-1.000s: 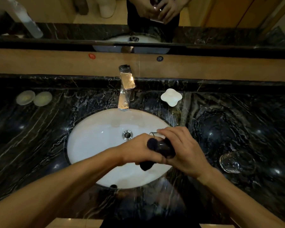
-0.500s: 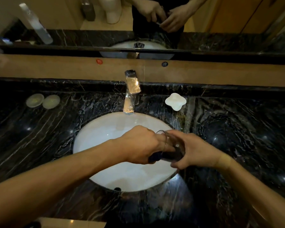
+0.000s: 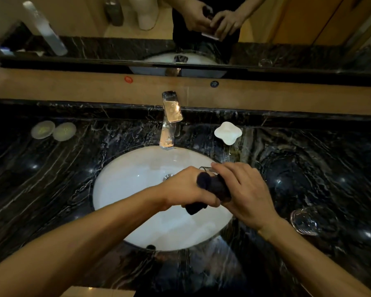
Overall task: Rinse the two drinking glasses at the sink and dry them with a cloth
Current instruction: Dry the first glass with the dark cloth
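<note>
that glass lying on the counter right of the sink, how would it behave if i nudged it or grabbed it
The glass seems to lie on its side on the polished marble counter, so a nudge would probably roll it. It looks like thin clear glass, likely fragile on stone. If it is wet from rinsing, it may be slippery.

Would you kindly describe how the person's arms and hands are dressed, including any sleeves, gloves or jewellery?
Both forearms are bare as far up as the picture shows them, with no sleeve edge showing. The left hand and the right hand wear no gloves, and no ring, watch or bracelet is visible on the fingers or wrists that show.
</note>
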Tool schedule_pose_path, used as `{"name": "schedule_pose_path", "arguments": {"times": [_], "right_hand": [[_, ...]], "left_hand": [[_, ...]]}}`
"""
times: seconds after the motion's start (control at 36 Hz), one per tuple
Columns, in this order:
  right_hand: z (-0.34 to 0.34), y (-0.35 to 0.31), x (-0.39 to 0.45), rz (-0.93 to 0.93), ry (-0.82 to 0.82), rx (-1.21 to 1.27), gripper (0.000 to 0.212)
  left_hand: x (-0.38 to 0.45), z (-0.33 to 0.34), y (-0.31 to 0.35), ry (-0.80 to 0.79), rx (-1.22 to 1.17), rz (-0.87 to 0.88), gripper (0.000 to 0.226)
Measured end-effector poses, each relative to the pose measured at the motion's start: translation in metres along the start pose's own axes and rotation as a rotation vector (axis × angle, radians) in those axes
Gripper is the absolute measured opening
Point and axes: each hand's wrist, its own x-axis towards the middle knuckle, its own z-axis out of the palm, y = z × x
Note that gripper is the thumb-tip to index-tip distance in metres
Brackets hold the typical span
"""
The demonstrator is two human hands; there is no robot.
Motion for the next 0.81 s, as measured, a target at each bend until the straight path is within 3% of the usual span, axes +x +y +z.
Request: {"name": "schedule_pose_path", "arguments": {"times": [0.11,0.17,0.25,0.33,0.42,0.56,0.69,0.81], "right_hand": [[-0.011,-0.006,0.006,0.091,-0.21,0.125,0.083],[-0.023,-0.001,0.014,0.206,-0.401,0.356,0.089],[-0.039,0.016,0.028,0.334,-0.738,0.774,0.094],[-0.043,0.024,0.036,0.31,-0.93,0.942,0.086],[-0.042,0.021,0.032,0.303,-0.793,0.852,0.078],[-0.039,0.006,0.022,0.251,-0.44,0.533,0.086],[-0.033,0.006,0.023,0.008,-0.14,0.042,0.077],[-0.025,0.009,0.021,-0.028,-0.064,-0.071,0.071]], "left_hand": [[-0.002,-0.007,-0.004,-0.027,0.005,0.031,0.02],[-0.005,-0.011,-0.003,-0.063,0.12,0.11,0.016],[-0.011,-0.014,0.008,-0.138,0.537,0.275,0.015],[-0.014,-0.013,0.021,-0.153,1.05,0.451,0.031],[-0.013,-0.016,0.023,-0.107,1.143,0.501,0.038],[-0.007,-0.015,0.02,-0.004,0.941,0.4,0.041],[-0.002,-0.011,0.018,0.031,0.339,0.213,0.029],[-0.006,-0.01,0.021,-0.099,0.053,0.07,0.043]]}}
